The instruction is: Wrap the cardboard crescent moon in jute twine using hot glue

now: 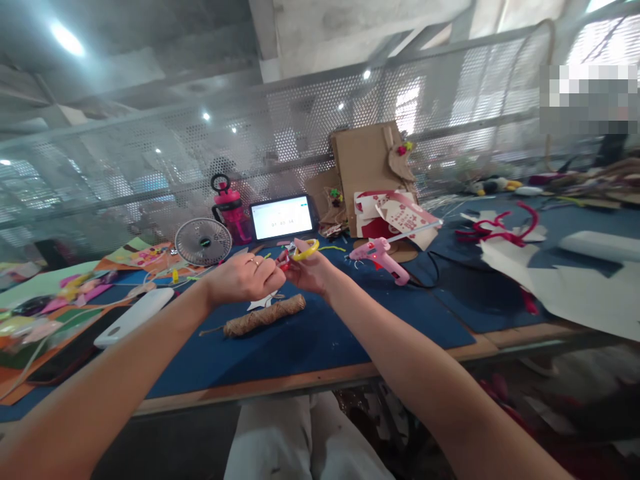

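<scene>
Both hands meet in the air above the blue mat, near the middle of the view. My left hand is closed, its fingertips pinched by a small red piece between the hands; its kind is too small to tell. My right hand is closed around scissors with a yellow handle loop; the blades are mostly hidden. Just below the hands lies a roll of brown twine, a loose end trailing left. A white star-shaped cutout lies behind it, partly covered.
A pink glue gun rests to the right, its cord running rightward. Behind stand a small fan, a pink bottle, a lit tablet and cardboard pieces. A white phone lies left; red pipe cleaners and white paper lie right.
</scene>
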A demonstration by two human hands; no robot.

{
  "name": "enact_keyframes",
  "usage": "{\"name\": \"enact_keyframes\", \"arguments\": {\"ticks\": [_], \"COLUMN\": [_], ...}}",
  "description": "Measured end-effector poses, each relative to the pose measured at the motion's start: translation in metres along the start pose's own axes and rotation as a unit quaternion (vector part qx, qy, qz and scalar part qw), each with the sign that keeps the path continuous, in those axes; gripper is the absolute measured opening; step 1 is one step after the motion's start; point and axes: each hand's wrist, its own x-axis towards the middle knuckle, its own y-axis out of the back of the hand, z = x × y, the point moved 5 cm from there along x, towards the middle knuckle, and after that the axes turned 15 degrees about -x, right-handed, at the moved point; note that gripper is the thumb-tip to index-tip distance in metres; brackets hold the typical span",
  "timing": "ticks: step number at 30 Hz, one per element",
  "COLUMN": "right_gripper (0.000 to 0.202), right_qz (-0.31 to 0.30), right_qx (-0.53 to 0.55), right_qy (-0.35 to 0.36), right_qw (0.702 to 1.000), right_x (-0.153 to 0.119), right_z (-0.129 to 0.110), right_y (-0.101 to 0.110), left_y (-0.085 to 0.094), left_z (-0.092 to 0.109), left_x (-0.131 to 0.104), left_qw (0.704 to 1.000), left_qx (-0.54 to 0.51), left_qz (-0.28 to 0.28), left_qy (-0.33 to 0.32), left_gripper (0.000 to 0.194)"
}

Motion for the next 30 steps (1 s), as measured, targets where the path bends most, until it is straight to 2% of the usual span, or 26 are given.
{"name": "enact_keyframes", "arguments": {"ticks": [3, 8, 12, 16, 22, 30], "right_gripper": [0.027, 0.026, 0.025, 0.03, 0.029, 0.022], "right_qz": [0.019, 0.024, 0.037, 0.073, 0.105, 0.111], "right_qx": [0.033, 0.074, 0.093, 0.103, 0.108, 0.099], "right_qy": [-0.032, -0.021, 0.021, 0.051, 0.056, 0.035], "right_qw": [0.999, 0.997, 0.995, 0.991, 0.987, 0.988], "right_x": [-0.001, -0.008, -0.01, -0.004, 0.003, -0.001], "right_z": [0.002, -0.001, -0.009, -0.013, -0.007, -0.005], "right_y": [-0.001, -0.005, -0.003, 0.003, 0.005, 0.003], "left_y": [0.002, 0.0, -0.012, -0.028, -0.041, -0.041], "left_z": [0.001, 0.005, 0.009, 0.008, 0.003, 0.0], "left_x": [0.0, -0.002, -0.005, -0.008, -0.016, -0.024], "left_qw": [1.0, 0.997, 0.985, 0.967, 0.959, 0.942], "left_qx": [0.009, 0.052, 0.095, 0.123, 0.103, 0.033], "left_qz": [-0.001, 0.038, 0.098, 0.153, 0.183, 0.226], "left_qy": [0.005, 0.046, 0.107, 0.161, 0.189, 0.246], "left_gripper": [0.026, 0.024, 0.016, 0.018, 0.018, 0.016]}}
